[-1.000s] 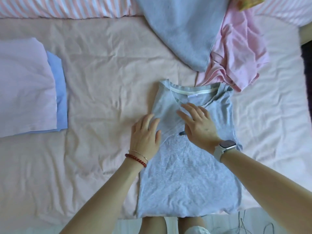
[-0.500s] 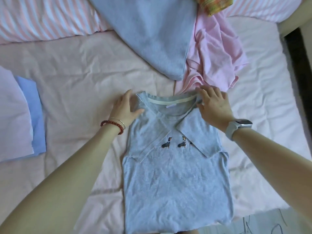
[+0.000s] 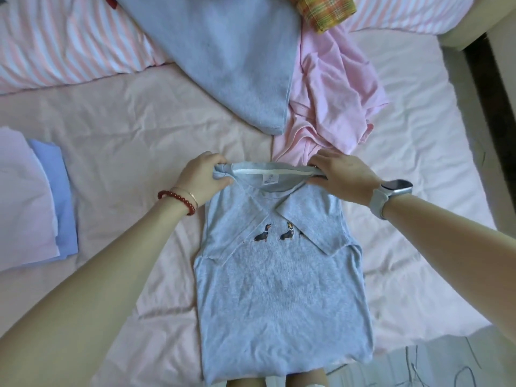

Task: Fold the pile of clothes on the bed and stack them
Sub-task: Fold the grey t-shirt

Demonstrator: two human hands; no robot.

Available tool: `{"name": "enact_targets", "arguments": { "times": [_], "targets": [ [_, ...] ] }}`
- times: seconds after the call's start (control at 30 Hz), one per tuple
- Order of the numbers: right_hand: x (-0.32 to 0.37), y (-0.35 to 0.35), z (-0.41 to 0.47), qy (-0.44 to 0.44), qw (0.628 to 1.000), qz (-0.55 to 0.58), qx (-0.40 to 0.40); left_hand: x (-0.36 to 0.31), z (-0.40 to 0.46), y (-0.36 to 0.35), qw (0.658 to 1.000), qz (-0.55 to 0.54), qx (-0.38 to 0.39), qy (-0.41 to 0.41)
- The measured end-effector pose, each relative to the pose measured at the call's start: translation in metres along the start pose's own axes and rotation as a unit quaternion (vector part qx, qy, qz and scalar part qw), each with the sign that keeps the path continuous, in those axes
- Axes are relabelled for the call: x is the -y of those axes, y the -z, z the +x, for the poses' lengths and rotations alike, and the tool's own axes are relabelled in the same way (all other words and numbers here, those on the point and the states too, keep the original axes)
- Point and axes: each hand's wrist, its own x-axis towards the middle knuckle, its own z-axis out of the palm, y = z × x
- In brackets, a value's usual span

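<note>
A grey T-shirt (image 3: 282, 297) with two small dog prints lies flat on the bed, both sleeves folded in across its chest. My left hand (image 3: 202, 178) grips the shirt's left shoulder at the collar. My right hand (image 3: 340, 177) grips the right shoulder, and the collar edge is lifted slightly between them. Beyond the shirt lies the unfolded pile: a grey-blue garment (image 3: 237, 60), a crumpled pink garment (image 3: 332, 93) and a plaid yellow-green cloth (image 3: 324, 9). At the left sits a folded stack, a pale pink piece (image 3: 22, 202) on a blue one (image 3: 62, 199).
The pink bed sheet (image 3: 125, 135) is wrinkled all over. Striped pink pillows (image 3: 61, 43) line the head of the bed. The bed's right edge (image 3: 480, 174) drops to a dark gap, and the near edge meets the floor at the bottom right.
Both hands moved from pressing the folded sleeves up to the shirt's shoulders and now grip the collar corners. The view shifted toward the head of the bed.
</note>
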Motion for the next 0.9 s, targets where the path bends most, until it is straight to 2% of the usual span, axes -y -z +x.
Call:
{"name": "enact_targets", "arguments": {
  "times": [0.13, 0.2, 0.33, 0.53, 0.67, 0.73, 0.8, 0.83, 0.87, 0.9],
  "targets": [
    [0.013, -0.014, -0.053, 0.084, 0.985, -0.028, -0.146, -0.002, -0.064, 0.001, 0.987, 0.033, -0.083, -0.131],
    [0.02, -0.026, -0.083, 0.106, 0.978, -0.027, -0.177, -0.003, -0.099, -0.002, 0.975, 0.049, -0.109, -0.187],
    [0.033, -0.055, -0.147, 0.151, 0.97, -0.018, -0.192, -0.001, -0.168, -0.021, 0.96, 0.062, -0.074, -0.263],
    [0.047, -0.096, -0.224, 0.204, 0.973, -0.032, -0.106, 0.019, -0.248, -0.065, 0.942, 0.084, 0.05, -0.322],
    [0.055, -0.126, -0.256, 0.205, 0.975, -0.037, -0.078, 0.03, -0.281, -0.092, 0.935, 0.073, 0.129, -0.322],
    [0.06, -0.139, -0.267, 0.197, 0.979, -0.041, -0.034, 0.029, -0.289, -0.102, 0.925, 0.107, 0.199, -0.306],
    [0.061, -0.15, -0.276, 0.173, 0.983, -0.052, 0.046, 0.03, -0.288, -0.108, 0.91, 0.155, 0.31, -0.226],
    [0.061, -0.154, -0.279, 0.156, 0.98, -0.062, 0.102, 0.03, -0.287, -0.109, 0.906, 0.171, 0.328, -0.204],
    [0.061, -0.156, -0.281, 0.144, 0.976, -0.07, 0.148, 0.028, -0.284, -0.108, 0.914, 0.162, 0.306, -0.21],
    [0.061, -0.155, -0.279, 0.13, 0.977, -0.074, 0.153, 0.028, -0.28, -0.107, 0.926, 0.15, 0.257, -0.234]
  ]
}}
